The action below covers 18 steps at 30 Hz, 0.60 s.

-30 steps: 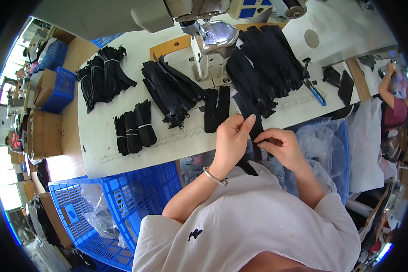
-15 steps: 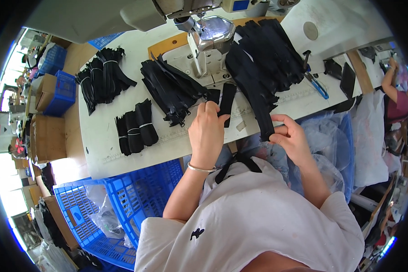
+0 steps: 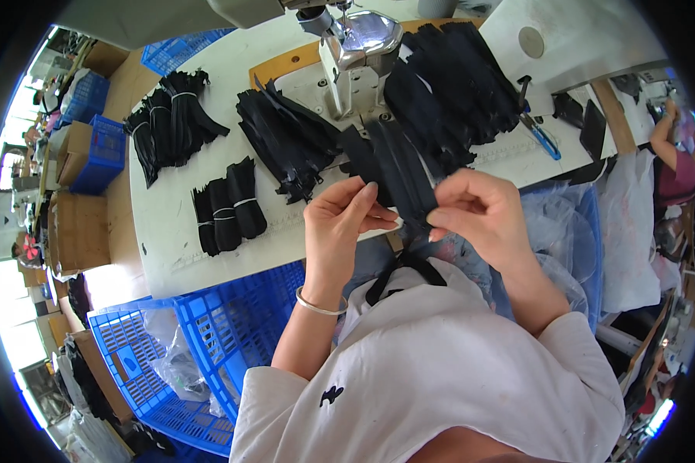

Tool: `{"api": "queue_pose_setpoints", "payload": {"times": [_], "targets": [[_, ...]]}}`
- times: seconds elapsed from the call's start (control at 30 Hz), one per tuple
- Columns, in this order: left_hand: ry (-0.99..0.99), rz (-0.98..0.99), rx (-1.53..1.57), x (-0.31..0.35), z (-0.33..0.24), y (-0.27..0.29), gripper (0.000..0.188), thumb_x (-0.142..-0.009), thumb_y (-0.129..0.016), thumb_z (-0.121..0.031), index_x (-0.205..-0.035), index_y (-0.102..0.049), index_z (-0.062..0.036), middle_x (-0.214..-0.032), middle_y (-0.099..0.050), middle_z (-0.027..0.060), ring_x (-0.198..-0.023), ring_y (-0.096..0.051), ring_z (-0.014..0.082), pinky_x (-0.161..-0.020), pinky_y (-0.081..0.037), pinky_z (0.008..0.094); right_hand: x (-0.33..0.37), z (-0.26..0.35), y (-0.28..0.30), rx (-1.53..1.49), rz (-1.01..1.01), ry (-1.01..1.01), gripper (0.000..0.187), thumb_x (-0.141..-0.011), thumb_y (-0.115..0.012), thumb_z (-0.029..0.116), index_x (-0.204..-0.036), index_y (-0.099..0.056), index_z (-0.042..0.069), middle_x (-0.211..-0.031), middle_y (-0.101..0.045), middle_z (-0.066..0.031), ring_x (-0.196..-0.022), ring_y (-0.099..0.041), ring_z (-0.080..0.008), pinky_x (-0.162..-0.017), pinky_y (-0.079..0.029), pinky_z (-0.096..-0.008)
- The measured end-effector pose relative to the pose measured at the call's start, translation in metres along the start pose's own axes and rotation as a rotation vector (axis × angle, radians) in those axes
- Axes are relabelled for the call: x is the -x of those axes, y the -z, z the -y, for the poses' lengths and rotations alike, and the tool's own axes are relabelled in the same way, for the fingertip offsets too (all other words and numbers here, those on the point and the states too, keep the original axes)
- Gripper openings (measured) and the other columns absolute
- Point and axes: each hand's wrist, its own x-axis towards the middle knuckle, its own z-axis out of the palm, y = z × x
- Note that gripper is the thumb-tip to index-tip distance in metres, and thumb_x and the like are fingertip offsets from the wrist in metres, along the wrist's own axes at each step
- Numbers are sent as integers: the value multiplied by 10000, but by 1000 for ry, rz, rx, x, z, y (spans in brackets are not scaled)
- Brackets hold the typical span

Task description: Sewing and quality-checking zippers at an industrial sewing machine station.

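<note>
My left hand [image 3: 338,228] pinches a short black fabric strip [image 3: 358,154] between thumb and fingers, just above the table's front edge. My right hand [image 3: 483,216] grips the near end of a black zipper [image 3: 400,166], which stretches away toward the sewing machine [image 3: 355,77]. Strip and zipper lie side by side, close together; whether they touch I cannot tell. Left of the machine a fanned pile of black zippers [image 3: 282,143] rests on the table, and a larger pile of black zippers [image 3: 455,89] lies to its right.
Tied black bundles [image 3: 174,119] and smaller rolled bundles [image 3: 232,208] lie on the white table [image 3: 166,262] at left. Blue-handled snips [image 3: 540,137] lie at right. A blue crate [image 3: 201,347] stands below left, and plastic bags [image 3: 552,224] fill a bin at right. Another person [image 3: 676,154] is far right.
My left hand has picked up the short strip from the table. My right hand has brought the zipper left and up beside it, and the two hands are closer together.
</note>
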Motion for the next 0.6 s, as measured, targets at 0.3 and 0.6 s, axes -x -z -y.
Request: {"api": "queue_pose_setpoints", "payload": {"times": [0.3, 0.6], "targets": [[83, 65, 109, 5, -11, 5, 199, -903, -568, -83, -953, -635, 98, -854, -670, 163, -732, -684, 210, -627, -590, 294, -42, -27, -11, 197, 118, -84, 141, -822, -700, 124, -835, -638, -2, -742, -630, -18, -647, -597, -73, -535, -468, -211], [-44, -37, -163, -5, -6, -7, 234, -876, -654, -153, -772, -636, 56, -646, -603, 64, -548, -580, 101, -508, -555, 263, -43, -23, -5, 25, 156, -120, 186, -846, -680, 138, -837, -605, -32, -757, -639, -39, -643, -619, -86, -561, -516, -214]]}}
